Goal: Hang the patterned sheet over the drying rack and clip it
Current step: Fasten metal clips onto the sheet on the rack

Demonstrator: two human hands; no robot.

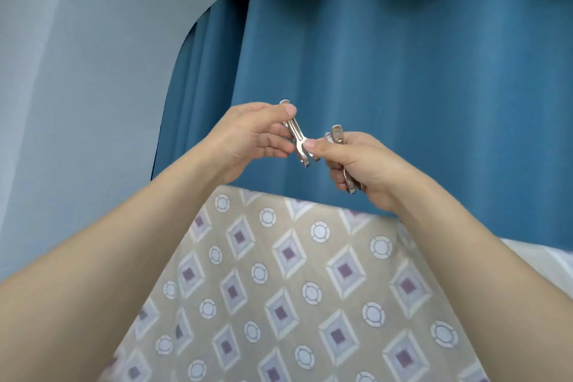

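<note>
Metal silver clothes peg (pixel 297 133) pinched by left hand (pixel 248 136); right hand (pixel 356 164) grips more pegs (pixel 339 146), beige diamond-patterned sheet (pixel 294 273) below.

The beige sheet patterned with purple diamonds and white rings (pixel 294 288) drapes over a hidden support; white striped fabric (pixel 539 260) lies just right of it.

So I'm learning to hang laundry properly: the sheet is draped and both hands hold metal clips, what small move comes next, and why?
Probably lower the left hand and its clip to the sheet's top fold and pinch it on. The sheet already hangs draped, no clip shows on it yet, and the right hand holds spare clips.
</note>
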